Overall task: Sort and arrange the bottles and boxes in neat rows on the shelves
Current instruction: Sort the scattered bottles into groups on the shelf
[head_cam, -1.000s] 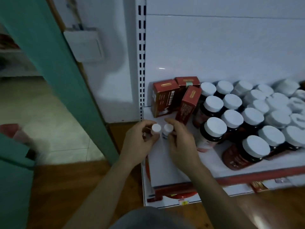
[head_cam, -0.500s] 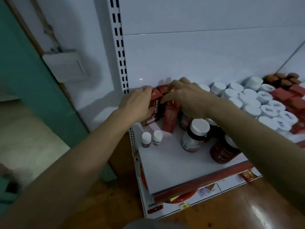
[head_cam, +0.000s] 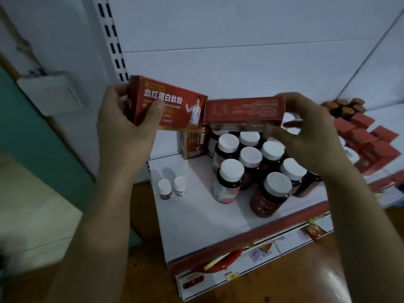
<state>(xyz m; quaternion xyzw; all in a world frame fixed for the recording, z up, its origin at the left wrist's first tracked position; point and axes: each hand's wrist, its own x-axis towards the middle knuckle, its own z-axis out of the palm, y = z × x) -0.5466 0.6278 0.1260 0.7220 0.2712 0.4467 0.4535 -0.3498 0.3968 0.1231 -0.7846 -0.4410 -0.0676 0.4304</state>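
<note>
— Above the back left corner of the white metal shelf (head_cam: 196, 215), what do the hands hold?

— The left hand (head_cam: 126, 127) grips a red cardboard box with white Chinese lettering (head_cam: 175, 106), with the thumb across its printed face and the fingers curled behind. The right hand (head_cam: 306, 132) pinches a second red cardboard box covered in fine print (head_cam: 242, 110), held lengthwise. Both boxes are in the air, and their ends seem to meet.

— And on the shelf itself?

— A third red-and-gold box (head_cam: 193, 144) stands upright at the back edge, below the lifted pair. Dark round bottles with white screw caps (head_cam: 250, 157) cluster just right of it and reach toward the front edge. Two tiny white-capped bottles (head_cam: 164, 189) stand side by side near the left edge, apart from the cluster.

— Farther right?

— Loose red boxes (head_cam: 371, 138) lie in a heap, with brown-capped bottles (head_cam: 345, 106) behind them by the back wall.
</note>
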